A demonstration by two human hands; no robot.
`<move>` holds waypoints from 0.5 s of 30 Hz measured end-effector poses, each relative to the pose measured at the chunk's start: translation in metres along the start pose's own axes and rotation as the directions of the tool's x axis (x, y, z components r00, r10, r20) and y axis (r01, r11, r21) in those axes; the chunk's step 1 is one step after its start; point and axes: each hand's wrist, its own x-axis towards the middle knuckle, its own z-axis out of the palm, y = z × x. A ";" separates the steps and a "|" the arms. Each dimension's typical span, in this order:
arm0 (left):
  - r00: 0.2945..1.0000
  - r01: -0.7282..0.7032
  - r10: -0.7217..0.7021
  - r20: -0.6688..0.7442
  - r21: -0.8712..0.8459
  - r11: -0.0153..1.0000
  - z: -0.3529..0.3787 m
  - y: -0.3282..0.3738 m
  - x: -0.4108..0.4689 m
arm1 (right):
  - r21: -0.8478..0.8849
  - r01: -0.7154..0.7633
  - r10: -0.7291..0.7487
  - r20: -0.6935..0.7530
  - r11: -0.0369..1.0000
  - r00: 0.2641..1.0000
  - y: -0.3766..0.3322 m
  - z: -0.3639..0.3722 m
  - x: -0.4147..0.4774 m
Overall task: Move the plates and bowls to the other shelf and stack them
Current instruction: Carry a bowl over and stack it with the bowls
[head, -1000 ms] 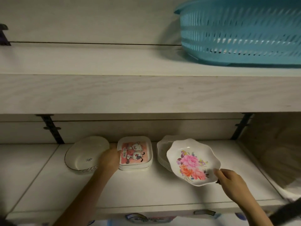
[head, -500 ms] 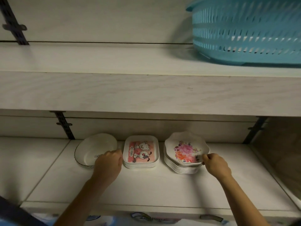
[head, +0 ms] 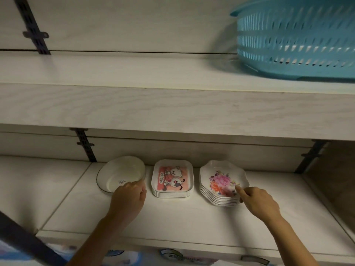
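- On the lower shelf (head: 192, 217), side by side: a white bowl (head: 121, 174) with a dark rim; a stack of square cartoon plates (head: 172, 178); a stack of scalloped floral plates (head: 221, 181)
- The left hand (head: 128, 198) curls over the bowl's near rim; the right hand (head: 257, 200) pinches the top floral plate's edge
- Pale wood-grain boards; a blue slotted basket (head: 295, 39) stands on the upper shelf (head: 134, 72)
- The square plate reads "BEST FRIENDS"; the bowl's mark is too small to read

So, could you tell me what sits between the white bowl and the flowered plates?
A stack of square cartoon plates stands there, in the head view.
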 end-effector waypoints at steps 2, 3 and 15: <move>1.000 0.000 0.000 -0.009 -0.004 1.000 -0.001 -0.003 -0.006 | -0.026 0.098 -0.098 -0.001 0.995 0.995 -0.007 -0.005 -0.007; 1.000 0.001 -0.001 -0.021 -0.009 1.000 -0.003 -0.004 -0.008 | -0.038 0.148 -0.148 0.007 0.988 0.989 -0.012 -0.009 -0.011; 0.984 0.138 -0.144 -0.106 -0.060 0.989 -0.068 -0.041 -0.055 | -0.101 0.644 -0.629 0.147 0.758 0.763 -0.131 -0.003 -0.055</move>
